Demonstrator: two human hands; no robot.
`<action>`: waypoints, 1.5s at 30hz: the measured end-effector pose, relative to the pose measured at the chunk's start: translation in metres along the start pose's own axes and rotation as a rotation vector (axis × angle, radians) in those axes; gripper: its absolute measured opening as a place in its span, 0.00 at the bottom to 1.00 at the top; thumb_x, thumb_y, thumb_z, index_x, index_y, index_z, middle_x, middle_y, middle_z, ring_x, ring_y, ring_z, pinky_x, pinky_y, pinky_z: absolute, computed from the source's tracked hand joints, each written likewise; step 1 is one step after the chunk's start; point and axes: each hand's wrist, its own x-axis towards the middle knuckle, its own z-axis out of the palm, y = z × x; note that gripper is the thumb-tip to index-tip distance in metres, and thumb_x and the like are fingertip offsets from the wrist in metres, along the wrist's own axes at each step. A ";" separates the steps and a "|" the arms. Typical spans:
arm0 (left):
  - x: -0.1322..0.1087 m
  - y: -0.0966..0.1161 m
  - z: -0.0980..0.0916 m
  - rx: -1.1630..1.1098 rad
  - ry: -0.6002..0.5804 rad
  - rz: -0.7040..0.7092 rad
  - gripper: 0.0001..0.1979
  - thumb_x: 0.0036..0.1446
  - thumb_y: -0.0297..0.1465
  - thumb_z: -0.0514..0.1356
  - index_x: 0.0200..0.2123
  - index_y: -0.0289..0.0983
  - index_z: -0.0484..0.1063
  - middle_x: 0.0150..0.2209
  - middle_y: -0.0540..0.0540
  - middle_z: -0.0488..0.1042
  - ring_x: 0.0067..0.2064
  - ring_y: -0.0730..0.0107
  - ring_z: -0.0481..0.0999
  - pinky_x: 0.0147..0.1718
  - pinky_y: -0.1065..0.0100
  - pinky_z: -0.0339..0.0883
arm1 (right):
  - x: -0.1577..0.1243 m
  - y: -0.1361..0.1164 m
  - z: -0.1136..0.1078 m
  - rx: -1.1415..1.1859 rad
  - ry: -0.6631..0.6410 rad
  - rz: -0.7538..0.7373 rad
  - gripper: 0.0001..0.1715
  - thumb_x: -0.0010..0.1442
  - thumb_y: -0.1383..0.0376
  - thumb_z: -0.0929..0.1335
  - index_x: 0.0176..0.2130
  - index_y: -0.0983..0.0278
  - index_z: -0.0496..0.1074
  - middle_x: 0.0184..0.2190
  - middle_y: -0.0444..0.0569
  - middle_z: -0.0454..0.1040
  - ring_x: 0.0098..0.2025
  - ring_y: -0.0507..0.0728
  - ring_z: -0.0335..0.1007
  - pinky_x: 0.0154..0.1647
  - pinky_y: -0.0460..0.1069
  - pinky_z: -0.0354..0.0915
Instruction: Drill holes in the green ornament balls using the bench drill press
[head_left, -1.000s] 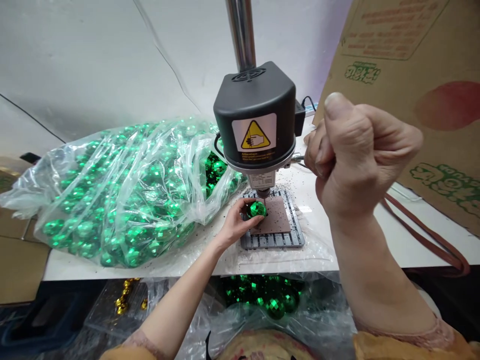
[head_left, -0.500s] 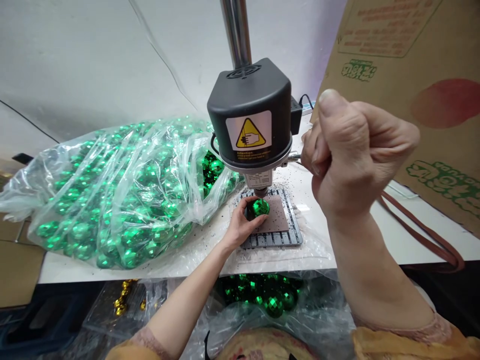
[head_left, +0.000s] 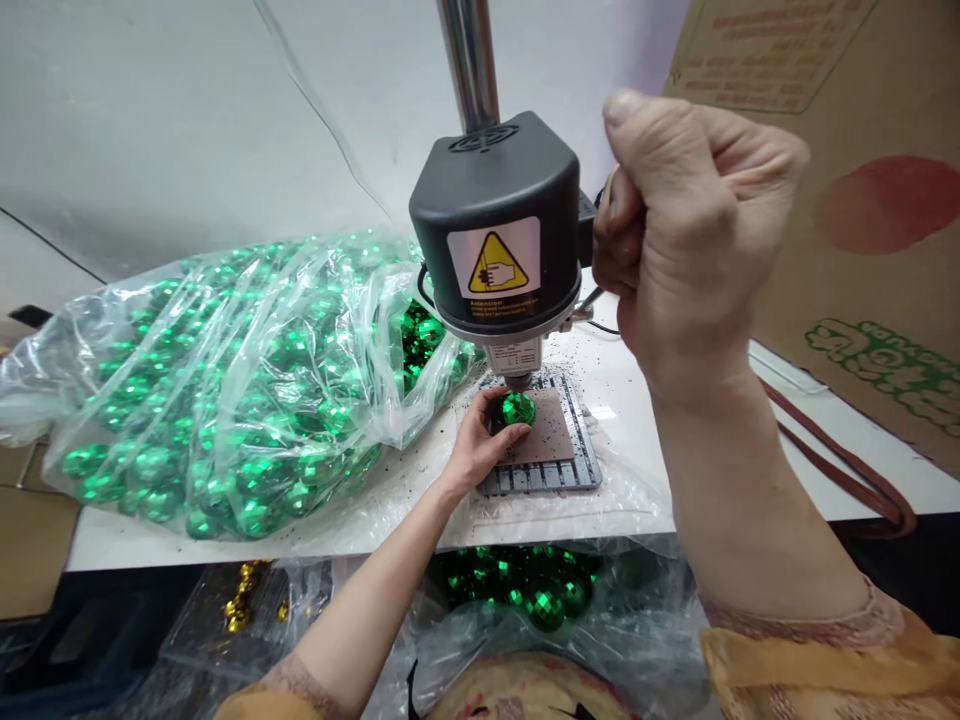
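My left hand (head_left: 484,440) grips a shiny green faceted ball (head_left: 517,408) between thumb and fingers. The ball rests on a brownish board (head_left: 551,425) laid over the slotted grey base plate (head_left: 589,465), right under the chuck of a small black drill press (head_left: 495,220). My right hand (head_left: 690,220) is closed in a fist around the press's feed lever (head_left: 592,300), at the right of the motor head. Most of the lever is hidden by the fingers. Dark chips are scattered on the board and around the base.
A clear plastic bag (head_left: 225,400) full of green balls lies on the table's left. More green balls (head_left: 551,600) sit in plastic below the front edge. Cardboard (head_left: 870,330) stands at right, near a brown strap (head_left: 840,460). Gold balls (head_left: 240,600) show at lower left.
My right hand has risen and shifted slightly left, turning the lever upward. The chuck now sits higher over the ball, which my left hand still holds in place.
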 end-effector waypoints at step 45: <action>-0.004 -0.001 0.001 -0.031 0.105 -0.074 0.32 0.58 0.50 0.66 0.59 0.40 0.69 0.56 0.40 0.77 0.57 0.55 0.76 0.60 0.53 0.69 | 0.010 0.002 0.001 -0.045 -0.043 0.103 0.29 0.62 0.65 0.67 0.13 0.58 0.57 0.11 0.41 0.47 0.20 0.49 0.51 0.22 0.50 0.53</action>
